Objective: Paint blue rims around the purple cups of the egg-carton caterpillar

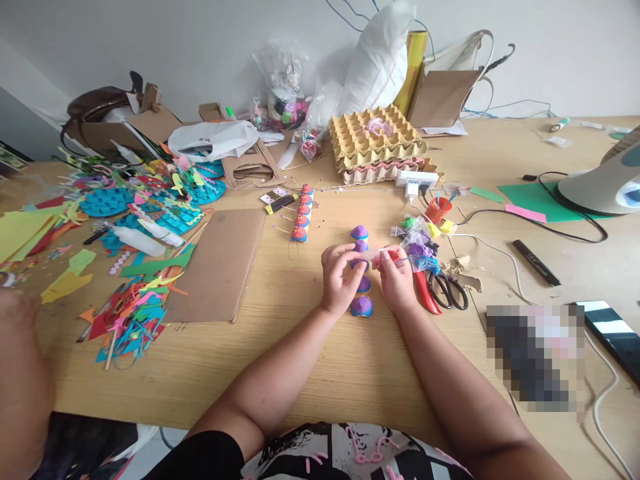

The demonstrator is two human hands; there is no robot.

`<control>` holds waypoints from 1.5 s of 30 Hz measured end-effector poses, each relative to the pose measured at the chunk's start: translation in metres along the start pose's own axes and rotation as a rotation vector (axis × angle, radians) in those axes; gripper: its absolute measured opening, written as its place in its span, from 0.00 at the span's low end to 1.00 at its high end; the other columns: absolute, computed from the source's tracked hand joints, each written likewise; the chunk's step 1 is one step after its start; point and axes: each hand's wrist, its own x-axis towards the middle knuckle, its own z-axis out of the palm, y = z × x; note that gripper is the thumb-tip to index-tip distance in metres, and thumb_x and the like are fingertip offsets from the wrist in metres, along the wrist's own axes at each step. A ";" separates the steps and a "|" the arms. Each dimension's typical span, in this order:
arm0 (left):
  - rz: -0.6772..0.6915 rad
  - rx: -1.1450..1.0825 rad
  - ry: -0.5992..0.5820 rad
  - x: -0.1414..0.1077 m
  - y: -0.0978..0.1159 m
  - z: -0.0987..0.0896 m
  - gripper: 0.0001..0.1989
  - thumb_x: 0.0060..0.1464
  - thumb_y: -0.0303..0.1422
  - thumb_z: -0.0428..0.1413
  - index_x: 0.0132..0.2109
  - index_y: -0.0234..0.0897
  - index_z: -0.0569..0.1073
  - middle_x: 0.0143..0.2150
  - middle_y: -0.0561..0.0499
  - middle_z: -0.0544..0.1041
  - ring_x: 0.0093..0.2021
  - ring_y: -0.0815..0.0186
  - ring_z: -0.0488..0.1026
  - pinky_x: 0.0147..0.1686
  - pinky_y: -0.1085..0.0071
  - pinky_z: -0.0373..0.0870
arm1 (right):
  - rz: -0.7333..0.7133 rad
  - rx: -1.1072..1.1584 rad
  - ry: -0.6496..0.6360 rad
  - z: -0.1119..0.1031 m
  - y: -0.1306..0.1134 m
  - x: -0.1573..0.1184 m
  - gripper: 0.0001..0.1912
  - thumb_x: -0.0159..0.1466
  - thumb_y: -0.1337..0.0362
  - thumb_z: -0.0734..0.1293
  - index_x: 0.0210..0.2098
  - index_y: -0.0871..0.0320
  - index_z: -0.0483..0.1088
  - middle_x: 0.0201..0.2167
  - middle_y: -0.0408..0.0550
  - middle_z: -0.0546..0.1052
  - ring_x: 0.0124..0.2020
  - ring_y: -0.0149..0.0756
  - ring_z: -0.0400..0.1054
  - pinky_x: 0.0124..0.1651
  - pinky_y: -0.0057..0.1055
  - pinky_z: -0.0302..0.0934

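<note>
My left hand [343, 277] and my right hand [396, 283] meet over the table, fingers pinched on a small clear plastic packet [371, 255]. Something red shows at my right fingertips; its kind is not clear. Beneath my hands lies a strip of egg-carton cups [361, 305], painted purple on top and blue round the rims, partly hidden by my left fingers. Farther left stands a finished-looking red, blue and white carton strip [303, 213] with pins sticking out along both sides. Close to my right hand are an opened plastic bag of purple clay [423, 248] and black-handled scissors [447, 292].
A cardboard sheet [215, 267] lies left, beside paper scraps [135, 313] and glue bottles [135, 239]. Stacked egg trays [375, 140] stand at the back. Right are a red cup [438, 209], cables, a black marker [537, 262] and a phone [607, 333]. Another person's arm [23, 353] rests at far left.
</note>
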 end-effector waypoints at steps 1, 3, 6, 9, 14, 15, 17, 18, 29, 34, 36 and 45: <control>0.028 0.031 -0.007 0.000 0.000 0.000 0.12 0.70 0.45 0.60 0.48 0.43 0.80 0.53 0.43 0.82 0.58 0.56 0.77 0.64 0.54 0.71 | -0.005 -0.018 -0.017 0.001 -0.001 -0.001 0.22 0.64 0.41 0.75 0.40 0.50 0.67 0.30 0.40 0.77 0.32 0.35 0.73 0.43 0.36 0.72; 0.038 0.089 0.001 -0.002 -0.003 0.001 0.15 0.68 0.48 0.62 0.48 0.43 0.81 0.54 0.42 0.82 0.59 0.54 0.75 0.65 0.52 0.70 | -0.010 -0.056 -0.042 0.002 -0.001 -0.003 0.22 0.65 0.41 0.75 0.43 0.49 0.69 0.33 0.42 0.79 0.36 0.38 0.76 0.46 0.38 0.74; -0.004 0.138 0.036 -0.004 -0.007 0.003 0.16 0.66 0.49 0.63 0.49 0.43 0.82 0.54 0.41 0.82 0.60 0.52 0.75 0.66 0.50 0.69 | -0.018 -0.083 -0.035 0.004 -0.002 -0.007 0.24 0.63 0.41 0.76 0.49 0.48 0.72 0.39 0.45 0.81 0.42 0.40 0.79 0.52 0.41 0.75; -0.003 0.148 0.022 -0.005 -0.009 0.003 0.16 0.66 0.49 0.64 0.50 0.43 0.83 0.55 0.41 0.81 0.60 0.52 0.74 0.66 0.50 0.69 | -0.029 -0.100 -0.036 0.005 -0.003 -0.008 0.25 0.64 0.42 0.77 0.51 0.49 0.74 0.45 0.48 0.83 0.48 0.42 0.79 0.59 0.44 0.74; 0.039 0.163 0.001 -0.004 -0.006 0.003 0.15 0.66 0.46 0.65 0.52 0.44 0.85 0.56 0.41 0.81 0.62 0.52 0.72 0.67 0.50 0.69 | -0.071 -0.123 -0.039 0.004 -0.004 -0.010 0.22 0.65 0.45 0.77 0.52 0.48 0.77 0.51 0.49 0.83 0.52 0.43 0.78 0.62 0.45 0.73; 0.034 0.163 0.000 -0.004 -0.005 0.004 0.15 0.66 0.46 0.64 0.52 0.44 0.85 0.56 0.41 0.81 0.62 0.52 0.73 0.67 0.50 0.69 | -0.080 -0.132 -0.035 0.004 -0.005 -0.010 0.21 0.65 0.45 0.77 0.52 0.48 0.77 0.51 0.50 0.83 0.52 0.43 0.78 0.62 0.45 0.73; 0.013 0.163 -0.006 -0.005 -0.005 0.004 0.14 0.67 0.46 0.64 0.52 0.45 0.85 0.56 0.41 0.81 0.62 0.52 0.73 0.67 0.49 0.69 | -0.091 -0.146 -0.041 0.003 -0.007 -0.010 0.22 0.64 0.44 0.77 0.51 0.48 0.77 0.51 0.50 0.83 0.52 0.45 0.77 0.61 0.46 0.73; 0.003 0.162 -0.007 -0.005 -0.006 0.005 0.14 0.67 0.46 0.64 0.52 0.45 0.85 0.56 0.41 0.81 0.62 0.52 0.73 0.67 0.49 0.69 | -0.095 -0.148 -0.051 0.003 -0.007 -0.010 0.24 0.64 0.42 0.77 0.51 0.49 0.77 0.50 0.50 0.83 0.52 0.45 0.77 0.60 0.46 0.74; 0.048 0.186 0.052 -0.007 -0.008 0.007 0.12 0.66 0.42 0.66 0.52 0.44 0.84 0.54 0.41 0.81 0.61 0.52 0.74 0.66 0.49 0.71 | -0.120 -0.150 -0.081 0.007 -0.008 -0.012 0.26 0.64 0.40 0.75 0.53 0.48 0.73 0.52 0.52 0.82 0.55 0.47 0.77 0.62 0.48 0.74; 0.082 0.177 0.101 -0.006 -0.007 0.004 0.10 0.66 0.40 0.66 0.51 0.44 0.84 0.53 0.42 0.81 0.62 0.53 0.73 0.66 0.49 0.71 | -0.065 -0.128 -0.159 0.007 -0.006 -0.010 0.25 0.65 0.39 0.74 0.52 0.48 0.74 0.46 0.48 0.83 0.48 0.44 0.78 0.54 0.44 0.76; 0.075 0.181 0.108 -0.006 -0.008 0.004 0.09 0.66 0.40 0.66 0.49 0.45 0.85 0.54 0.42 0.80 0.62 0.53 0.72 0.67 0.48 0.71 | -0.064 -0.154 -0.160 0.007 -0.005 -0.009 0.24 0.65 0.37 0.73 0.46 0.49 0.75 0.43 0.47 0.82 0.44 0.42 0.76 0.51 0.42 0.76; 0.114 0.205 0.074 -0.006 -0.011 0.004 0.06 0.64 0.40 0.67 0.45 0.47 0.87 0.57 0.44 0.81 0.64 0.53 0.70 0.66 0.49 0.72 | -0.041 -0.185 -0.175 0.007 -0.015 -0.010 0.25 0.65 0.36 0.73 0.38 0.52 0.74 0.32 0.44 0.78 0.34 0.37 0.72 0.41 0.36 0.73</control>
